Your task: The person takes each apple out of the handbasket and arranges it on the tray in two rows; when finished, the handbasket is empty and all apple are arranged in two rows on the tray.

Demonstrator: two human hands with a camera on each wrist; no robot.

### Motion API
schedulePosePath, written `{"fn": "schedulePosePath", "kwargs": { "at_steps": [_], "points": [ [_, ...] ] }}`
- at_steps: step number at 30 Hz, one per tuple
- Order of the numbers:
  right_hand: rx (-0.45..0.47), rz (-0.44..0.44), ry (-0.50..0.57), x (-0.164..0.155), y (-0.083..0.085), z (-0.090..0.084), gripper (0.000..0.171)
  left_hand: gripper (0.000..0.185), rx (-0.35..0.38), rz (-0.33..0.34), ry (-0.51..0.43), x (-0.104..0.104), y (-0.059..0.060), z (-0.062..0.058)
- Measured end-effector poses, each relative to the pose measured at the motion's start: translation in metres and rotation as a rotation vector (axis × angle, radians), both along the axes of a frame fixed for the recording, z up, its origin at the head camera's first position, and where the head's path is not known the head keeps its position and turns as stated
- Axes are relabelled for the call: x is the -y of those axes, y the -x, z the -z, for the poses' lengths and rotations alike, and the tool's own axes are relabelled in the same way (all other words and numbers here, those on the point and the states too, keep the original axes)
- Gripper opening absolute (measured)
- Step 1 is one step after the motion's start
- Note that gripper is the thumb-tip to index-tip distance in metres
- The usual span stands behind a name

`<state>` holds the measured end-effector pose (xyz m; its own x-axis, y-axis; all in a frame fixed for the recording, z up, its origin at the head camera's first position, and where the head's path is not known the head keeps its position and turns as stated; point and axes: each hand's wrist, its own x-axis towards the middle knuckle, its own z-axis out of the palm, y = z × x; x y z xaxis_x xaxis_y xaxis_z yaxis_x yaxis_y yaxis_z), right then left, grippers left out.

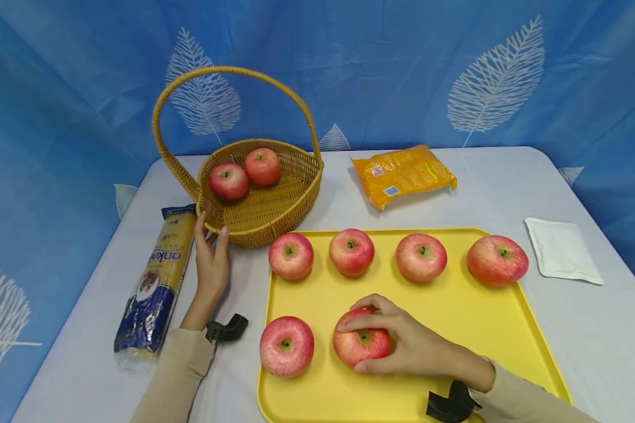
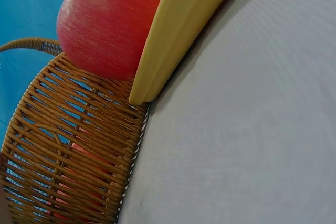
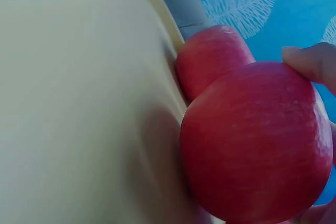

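Note:
My right hand (image 1: 402, 341) grips a red apple (image 1: 362, 345) on the yellow tray (image 1: 455, 329), fingers over its far side and thumb at its near side. The right wrist view shows this apple (image 3: 257, 145) close up, with another apple (image 3: 212, 59) behind it. At the near left rim of the wicker basket (image 1: 264, 229), my left hand (image 1: 211, 264) rests with its fingers fairly straight against the weave. Two apples (image 1: 263, 166) lie inside the basket, toward its left and back. In the left wrist view the basket's side (image 2: 73, 145) stands beside the tray's edge (image 2: 173, 35).
Several apples line the tray's far edge, the rightmost apple (image 1: 497, 260) at its corner; one apple (image 1: 287, 346) sits front left. A blue-and-yellow packet (image 1: 156, 285) lies left, an orange packet (image 1: 404, 175) behind the tray, a white packet (image 1: 562, 249) on the right.

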<state>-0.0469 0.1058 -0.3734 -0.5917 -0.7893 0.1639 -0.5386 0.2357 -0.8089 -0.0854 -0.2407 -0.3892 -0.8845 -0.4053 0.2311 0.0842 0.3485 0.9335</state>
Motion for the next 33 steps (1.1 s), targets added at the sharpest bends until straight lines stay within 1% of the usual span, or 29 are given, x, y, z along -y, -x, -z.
{"fn": "schedulePosePath", "kwargs": {
  "at_steps": [2,6,8,10,12,16,19,25,29,33],
  "points": [
    [-0.014,0.024,-0.035,0.000,-0.003,0.001,0.046,0.057,0.006,0.001,-0.006,0.000,0.000,-0.001],
    [-0.130,0.054,-0.051,0.002,-0.010,0.004,0.050,0.057,-0.014,-0.005,0.003,0.007,0.005,0.016],
    [-0.210,0.067,-0.045,0.003,-0.011,0.006,0.052,0.057,-0.023,-0.007,0.006,0.008,0.006,0.018],
    [-0.243,0.075,-0.048,0.004,-0.012,0.007,0.054,0.057,-0.027,-0.009,0.010,0.008,0.006,0.018],
    [-0.233,0.090,-0.063,0.004,-0.013,0.008,0.057,0.057,-0.024,-0.010,0.014,0.008,0.006,0.018],
    [-0.114,0.076,-0.090,0.002,-0.013,0.008,0.065,0.057,0.000,-0.008,0.006,0.008,0.004,0.015],
    [-0.052,0.059,-0.092,0.001,-0.013,0.008,0.069,0.057,0.009,0.001,-0.005,0.005,0.002,0.008],
    [-0.048,0.085,-0.064,0.001,-0.013,0.010,0.070,0.056,0.001,0.024,0.000,-0.006,-0.006,-0.010],
    [-0.036,0.085,-0.071,0.001,-0.012,0.010,0.071,0.056,0.010,0.016,0.009,-0.007,-0.006,-0.013],
    [-0.050,0.084,-0.084,0.001,-0.011,0.010,0.075,0.056,-0.001,0.018,0.003,-0.006,-0.006,-0.012]
  ]
}}
